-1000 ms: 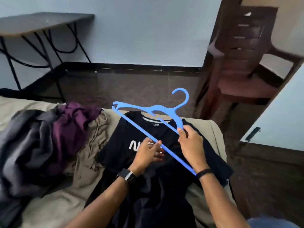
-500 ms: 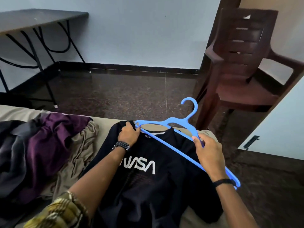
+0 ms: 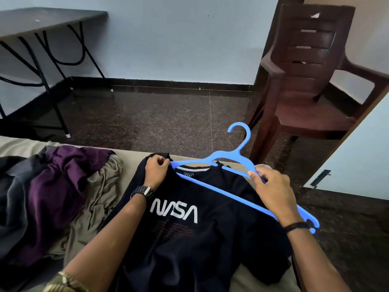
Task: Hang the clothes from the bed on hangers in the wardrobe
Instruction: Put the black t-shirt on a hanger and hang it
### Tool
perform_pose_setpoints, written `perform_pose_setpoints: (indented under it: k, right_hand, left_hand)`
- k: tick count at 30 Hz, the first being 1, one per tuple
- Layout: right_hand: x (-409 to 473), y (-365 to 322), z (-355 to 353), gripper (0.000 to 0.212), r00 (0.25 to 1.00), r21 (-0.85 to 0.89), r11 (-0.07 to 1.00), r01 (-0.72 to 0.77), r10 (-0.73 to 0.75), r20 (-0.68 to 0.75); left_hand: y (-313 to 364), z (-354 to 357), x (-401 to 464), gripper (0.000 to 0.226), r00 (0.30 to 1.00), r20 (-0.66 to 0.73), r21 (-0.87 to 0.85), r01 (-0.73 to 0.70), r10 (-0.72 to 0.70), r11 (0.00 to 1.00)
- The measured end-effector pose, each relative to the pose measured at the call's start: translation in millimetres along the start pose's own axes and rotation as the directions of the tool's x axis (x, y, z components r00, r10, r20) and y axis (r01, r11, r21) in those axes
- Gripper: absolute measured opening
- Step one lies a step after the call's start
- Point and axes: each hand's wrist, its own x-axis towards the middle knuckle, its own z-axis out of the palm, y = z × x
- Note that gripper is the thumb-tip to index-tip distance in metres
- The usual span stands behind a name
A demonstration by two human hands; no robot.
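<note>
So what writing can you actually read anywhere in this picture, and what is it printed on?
"NASA": large white letters across the chest of the dark T-shirt lying on the bed.
Neck label inside the T-shirt's collar: white marks, too small to read.
Faint reddish lines under the NASA print: too dim to read.
Watch on the left wrist: no readable face.
The blue hanger shows no text.
</note>
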Motion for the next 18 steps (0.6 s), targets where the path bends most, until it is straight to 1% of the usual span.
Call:
perform_pose_setpoints:
  k: [2,5,7,8,11,15,17,18]
  right_hand:
    - [1.6,-4.5,3.1,0.021,1.0,-0.019,1.0,0.02,-0.02,0.003]
    - [6.6,-14.1,11.6,0.038,0.997,0.0,0.997,0.072,-0.072,-0.003]
    - [11.4,-23.3,21.0,0.037,0.996,0.015,0.996,0.09,-0.091,0.027]
    - [14.3,-28.3,26.6,0.033,0.995,0.024,0.996,0.08,-0.082,0.061]
    - [26.6,-41.7,39.4,0.029,0.988,0.0,0.996,0.087,-0.087,0.129]
    - [46.3,-47.2,37.4,0.034,0.971,0.01,0.993,0.122,-0.121,0.206]
    - [53.0,-41.5,30.8,0.035,0.968,0.004,0.992,0.126,-0.124,0.217]
    - [55.2,-38.2,28.0,0.035,0.967,0.017,0.992,0.124,-0.124,0.222]
  left_hand:
    - [0.2,-3.4,-3.2,0.02,0.996,0.014,0.025,-0.088,0.088,0.996]
    - [3.3,-7.7,-11.5,0.014,0.981,0.049,0.036,-0.192,0.19,0.981]
    - [5.0,-8.5,-16.4,0.012,0.953,0.055,0.082,-0.303,0.299,0.95]
    - [5.6,-8.8,-19.1,0.009,0.943,0.063,0.106,-0.331,0.325,0.938]
    - [3.9,-14.3,-23.6,0.005,0.926,0.065,0.123,-0.376,0.371,0.918]
    - [0.9,-33.1,-14.9,0.002,0.915,0.017,0.101,-0.403,0.403,0.91]
    - [-2.1,-44.4,-1.8,0.004,0.936,0.018,0.15,-0.35,0.351,0.925]
    - [-3.2,-51.0,4.9,0.009,0.953,0.052,0.191,-0.304,0.3,0.933]
